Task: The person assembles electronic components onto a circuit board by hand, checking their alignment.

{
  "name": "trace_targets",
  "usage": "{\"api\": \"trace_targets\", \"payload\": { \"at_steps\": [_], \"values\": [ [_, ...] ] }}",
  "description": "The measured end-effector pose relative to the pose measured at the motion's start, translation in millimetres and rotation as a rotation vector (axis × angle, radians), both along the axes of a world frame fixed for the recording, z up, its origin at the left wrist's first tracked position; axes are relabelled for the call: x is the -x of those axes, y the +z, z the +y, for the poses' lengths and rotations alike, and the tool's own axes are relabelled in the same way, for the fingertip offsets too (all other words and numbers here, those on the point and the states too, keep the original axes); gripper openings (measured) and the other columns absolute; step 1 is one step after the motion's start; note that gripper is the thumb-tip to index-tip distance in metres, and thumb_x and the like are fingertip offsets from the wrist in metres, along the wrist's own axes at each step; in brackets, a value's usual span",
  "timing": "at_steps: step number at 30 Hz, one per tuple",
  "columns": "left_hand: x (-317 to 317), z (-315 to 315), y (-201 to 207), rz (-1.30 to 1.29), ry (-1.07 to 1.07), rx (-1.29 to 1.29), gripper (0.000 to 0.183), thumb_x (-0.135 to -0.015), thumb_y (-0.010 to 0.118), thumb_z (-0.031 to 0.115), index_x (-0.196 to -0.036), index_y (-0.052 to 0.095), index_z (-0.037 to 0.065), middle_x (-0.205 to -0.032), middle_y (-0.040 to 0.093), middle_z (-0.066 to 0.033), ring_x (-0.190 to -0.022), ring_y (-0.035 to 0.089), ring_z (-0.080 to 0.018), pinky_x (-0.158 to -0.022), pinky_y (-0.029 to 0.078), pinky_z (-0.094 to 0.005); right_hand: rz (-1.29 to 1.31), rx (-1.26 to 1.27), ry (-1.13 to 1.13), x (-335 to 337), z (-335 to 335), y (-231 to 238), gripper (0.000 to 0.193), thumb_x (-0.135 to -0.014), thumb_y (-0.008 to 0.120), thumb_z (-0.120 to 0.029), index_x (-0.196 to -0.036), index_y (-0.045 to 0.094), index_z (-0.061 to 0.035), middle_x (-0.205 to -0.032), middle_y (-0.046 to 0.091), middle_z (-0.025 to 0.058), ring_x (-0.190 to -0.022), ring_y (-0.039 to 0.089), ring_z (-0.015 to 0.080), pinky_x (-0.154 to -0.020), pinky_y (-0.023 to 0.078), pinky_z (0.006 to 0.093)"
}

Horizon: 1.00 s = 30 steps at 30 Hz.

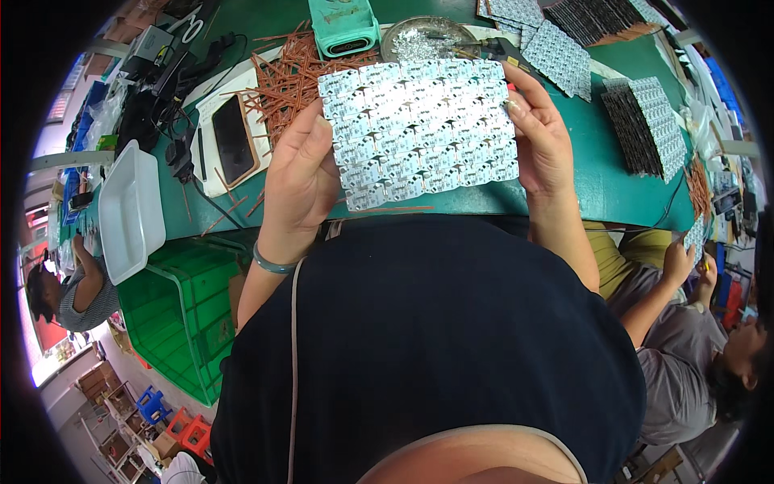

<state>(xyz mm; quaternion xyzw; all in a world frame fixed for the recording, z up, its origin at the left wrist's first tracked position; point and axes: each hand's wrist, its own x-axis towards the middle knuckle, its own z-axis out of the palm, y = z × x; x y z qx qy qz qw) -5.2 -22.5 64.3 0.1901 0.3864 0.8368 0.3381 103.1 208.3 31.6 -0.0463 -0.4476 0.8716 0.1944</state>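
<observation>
A white circuit board panel, made up of many small repeated units, is held up above the near edge of the green table. My left hand grips its left edge, thumb in front and the other fingers hidden behind. On the opposite edge my right hand pinches the panel between thumb and fingers near the upper right corner. Behind the panel lies a heap of thin copper-coloured strips. A round metal dish with small silvery bits sits just beyond the panel's top edge.
Stacked panels stand at the right, with more loose panels behind. A teal box is at the back. On the left are a phone, a white tub and a green crate. Another person sits at right.
</observation>
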Motion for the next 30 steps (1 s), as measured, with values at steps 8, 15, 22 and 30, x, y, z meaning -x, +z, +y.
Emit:
{"api": "trace_targets", "payload": {
  "at_steps": [8, 15, 22, 30],
  "values": [
    [0.2, 2.3, -4.5, -0.019, 0.069, 0.038, 0.038, -0.093, 0.043, 0.014, -0.123, 0.037, -0.008, -0.119, 0.050, -0.0162, -0.109, 0.050, -0.0202, -0.095, 0.038, -0.0308, -0.002, 0.021, 0.015, 1.6, -2.4, 1.4, 0.044, -0.080, 0.057, -0.003, -0.122, 0.045, -0.0001, -0.102, 0.061, 0.0098, -0.095, 0.057, 0.0138, -0.084, 0.044, 0.0259],
    [2.4, 3.2, -6.7, -0.057, 0.020, 0.000, 0.037, -0.093, 0.042, 0.014, -0.123, 0.038, -0.008, -0.118, 0.051, -0.0157, -0.108, 0.051, -0.0199, -0.094, 0.039, -0.0306, 0.003, 0.013, -0.035, 1.4, -4.6, 3.7, 0.044, -0.081, 0.057, -0.005, -0.123, 0.045, -0.0010, -0.100, 0.062, 0.0089, -0.093, 0.057, 0.0121, -0.083, 0.043, 0.0240],
    [2.5, 4.3, -5.8, -0.057, 0.028, 0.018, 0.038, -0.093, 0.041, 0.015, -0.123, 0.038, -0.007, -0.118, 0.051, -0.0156, -0.108, 0.051, -0.0208, -0.093, 0.040, -0.0318, 0.021, 0.022, -0.007, 3.7, -3.6, -0.2, 0.045, -0.081, 0.058, -0.005, -0.124, 0.045, -0.0021, -0.093, 0.062, 0.0057, -0.087, 0.056, 0.0087, -0.078, 0.043, 0.0218],
    [1.6, 5.4, -7.5, -0.054, 0.007, -0.006, 0.038, -0.093, 0.042, 0.017, -0.123, 0.038, -0.007, -0.118, 0.051, -0.0153, -0.108, 0.051, -0.0207, -0.094, 0.039, -0.0318, 0.021, 0.027, 0.004, 0.9, -5.2, 2.7, 0.046, -0.082, 0.057, -0.004, -0.125, 0.043, -0.0023, -0.095, 0.062, 0.0079, -0.088, 0.057, 0.0108, -0.080, 0.045, 0.0242]
  ]
}}
